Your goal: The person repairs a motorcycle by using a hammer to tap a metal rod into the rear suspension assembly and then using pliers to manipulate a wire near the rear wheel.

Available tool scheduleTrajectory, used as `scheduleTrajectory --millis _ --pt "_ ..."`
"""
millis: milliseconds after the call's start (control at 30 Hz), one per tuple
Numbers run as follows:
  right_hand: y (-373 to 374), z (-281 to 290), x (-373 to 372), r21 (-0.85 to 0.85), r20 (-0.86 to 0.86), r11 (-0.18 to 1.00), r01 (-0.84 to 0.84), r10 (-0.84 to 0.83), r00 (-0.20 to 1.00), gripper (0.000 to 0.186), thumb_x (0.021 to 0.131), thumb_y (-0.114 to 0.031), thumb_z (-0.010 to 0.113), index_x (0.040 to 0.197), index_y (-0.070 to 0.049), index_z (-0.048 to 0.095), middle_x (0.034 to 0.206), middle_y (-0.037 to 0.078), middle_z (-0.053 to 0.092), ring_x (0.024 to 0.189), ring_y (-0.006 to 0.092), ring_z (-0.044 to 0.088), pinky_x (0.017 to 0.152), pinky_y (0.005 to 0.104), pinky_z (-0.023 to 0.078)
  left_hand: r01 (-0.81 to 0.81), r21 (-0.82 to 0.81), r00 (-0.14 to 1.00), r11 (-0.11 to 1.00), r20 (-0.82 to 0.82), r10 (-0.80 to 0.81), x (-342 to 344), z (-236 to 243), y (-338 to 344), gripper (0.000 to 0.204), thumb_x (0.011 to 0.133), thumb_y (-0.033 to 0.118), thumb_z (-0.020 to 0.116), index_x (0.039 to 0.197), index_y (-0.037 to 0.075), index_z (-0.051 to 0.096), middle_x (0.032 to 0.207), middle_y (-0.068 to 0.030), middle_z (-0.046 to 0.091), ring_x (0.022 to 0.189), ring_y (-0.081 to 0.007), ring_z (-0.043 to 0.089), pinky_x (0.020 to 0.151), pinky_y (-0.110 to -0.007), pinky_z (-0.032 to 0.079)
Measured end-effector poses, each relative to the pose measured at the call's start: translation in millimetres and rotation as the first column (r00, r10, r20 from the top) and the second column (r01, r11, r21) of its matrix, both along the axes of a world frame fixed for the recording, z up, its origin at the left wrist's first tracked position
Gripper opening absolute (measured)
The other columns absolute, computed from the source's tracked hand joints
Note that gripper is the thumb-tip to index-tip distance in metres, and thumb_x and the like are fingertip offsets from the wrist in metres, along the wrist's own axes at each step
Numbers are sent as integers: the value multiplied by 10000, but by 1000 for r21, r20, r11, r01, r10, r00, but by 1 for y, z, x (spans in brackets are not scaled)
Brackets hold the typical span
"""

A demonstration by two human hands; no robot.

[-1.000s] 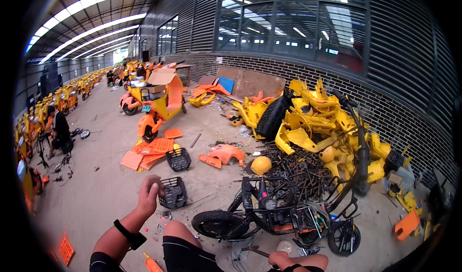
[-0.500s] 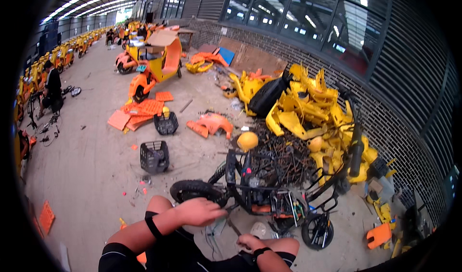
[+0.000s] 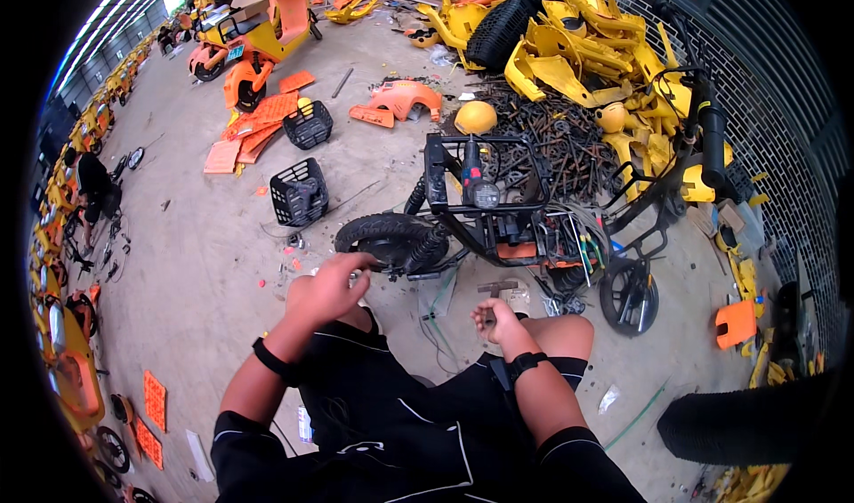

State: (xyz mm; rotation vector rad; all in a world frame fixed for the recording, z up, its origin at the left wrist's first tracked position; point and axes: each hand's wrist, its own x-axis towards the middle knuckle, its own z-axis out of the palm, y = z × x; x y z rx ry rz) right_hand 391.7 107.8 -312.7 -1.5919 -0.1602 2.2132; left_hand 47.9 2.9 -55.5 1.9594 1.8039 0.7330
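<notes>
My left hand (image 3: 338, 281), fingers bent and apart, hovers beside the rear wheel (image 3: 374, 236) of a stripped black scooter frame (image 3: 455, 211); I see nothing held in it. My right hand (image 3: 494, 319) is curled between my knees, around something I cannot make out. Just beyond it is a dark metal tool (image 3: 495, 286), partly hidden. On the frame rests a cordless power tool (image 3: 480, 187). Loose hand tools (image 3: 569, 241) and wires sit in the frame's middle, left of the detached-looking front wheel (image 3: 627, 297).
Rusty metal parts (image 3: 560, 120) and yellow body panels (image 3: 578, 49) are piled beyond the frame. Black baskets (image 3: 298, 192), orange panels (image 3: 258, 125) and an orange-yellow scooter (image 3: 267, 32) lie or stand left. A co-worker (image 3: 93, 178) is among scooters far left. A black tyre (image 3: 729, 423) lies right.
My view has tilted down, showing more of my legs. My left hand swung from out at left toward the rear wheel. My right hand, earlier gripping a bar-like tool, is now more upright.
</notes>
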Motion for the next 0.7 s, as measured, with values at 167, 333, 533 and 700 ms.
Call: scheduleTrajectory --millis 167,333,533,700 --pt "-17 53 17 152 -330 974 171 -113 937 176 850 -274 621 858 -99 604 884 86 669 655 167 548 625 313 422 81 -245 706 966 699 118 -25 -11 -10 234 1023 116 524 1193 -10 624 1057 -94 681 1035 -178 645 921 -341 511" --pt "-31 125 62 312 -205 949 -52 121 971 210 942 -280 559 949 -75 607 937 83 678 699 153 596 629 301 474 381 -372 236 846 924 300 -45 -21 -75 342 1018 165 531 1319 3 554 1228 -192 641 1161 -347 626 996 -495 510" --pt "-43 179 78 353 -276 913 -207 313 909 380 974 -392 542 1038 -30 640 977 109 681 803 186 627 699 318 494 470 -315 -53 824 922 382 -49 -79 -98 506 1009 281 563 1450 59 454 1403 -212 542 1275 -394 562 986 -602 509" --pt "-55 154 82 234 -479 957 -173 268 836 456 906 -477 574 1011 -45 673 1014 92 677 834 199 614 782 324 460 457 -339 -42 822 915 401 -39 -84 -79 532 1017 270 553 1481 66 393 1402 -170 549 1275 -334 567 961 -570 535"
